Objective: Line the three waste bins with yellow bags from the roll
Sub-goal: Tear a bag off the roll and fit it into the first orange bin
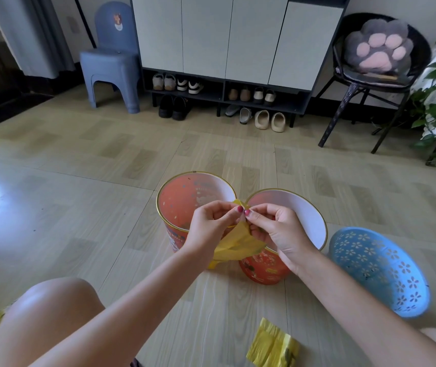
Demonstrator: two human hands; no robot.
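Both hands, left (212, 221) and right (272, 229), pinch the top edge of a yellow bag (238, 242), held above two red bins (182, 202); blue bin (378, 271) beside, roll (272, 345) on the floor. Film looks thin, limp, clingy and very light. Judged best worked at the mouth: rub the layers apart between fingertips, gently, since it likely tears.

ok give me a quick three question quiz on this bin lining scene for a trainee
1. True or false: both hands pinch the yellow bag.
2. How many bins already have a bag fitted? A) none B) one C) two
3. Fill in: the blue bin stands to the ___ of the two red bins.

Key
1. True: left hand and right hand grip its top edge.
2. A: left red bin, right red bin and blue bin show bare insides.
3. Right.
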